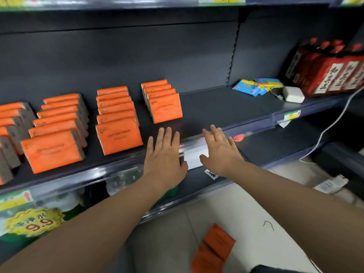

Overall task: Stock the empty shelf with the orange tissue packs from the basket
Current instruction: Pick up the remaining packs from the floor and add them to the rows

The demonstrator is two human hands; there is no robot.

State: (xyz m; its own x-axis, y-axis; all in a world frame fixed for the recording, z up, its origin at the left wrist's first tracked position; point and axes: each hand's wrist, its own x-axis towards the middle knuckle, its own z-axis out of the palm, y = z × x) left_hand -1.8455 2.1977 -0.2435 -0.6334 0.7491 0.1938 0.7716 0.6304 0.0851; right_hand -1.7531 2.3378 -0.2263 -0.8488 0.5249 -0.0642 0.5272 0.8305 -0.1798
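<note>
Over the shelf lip, left hand and right hand hover splayed, empty; leftmost orange packs are cropped.

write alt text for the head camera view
An open left hand and open right hand reach over the front edge of a dark shelf lined with rows of orange tissue packs. Further packs lie below, near the floor.

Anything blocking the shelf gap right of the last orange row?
Nothing visible. The shelf is bare between the rightmost orange row and the blue packets; left hand and right hand are open at its front edge.
</note>
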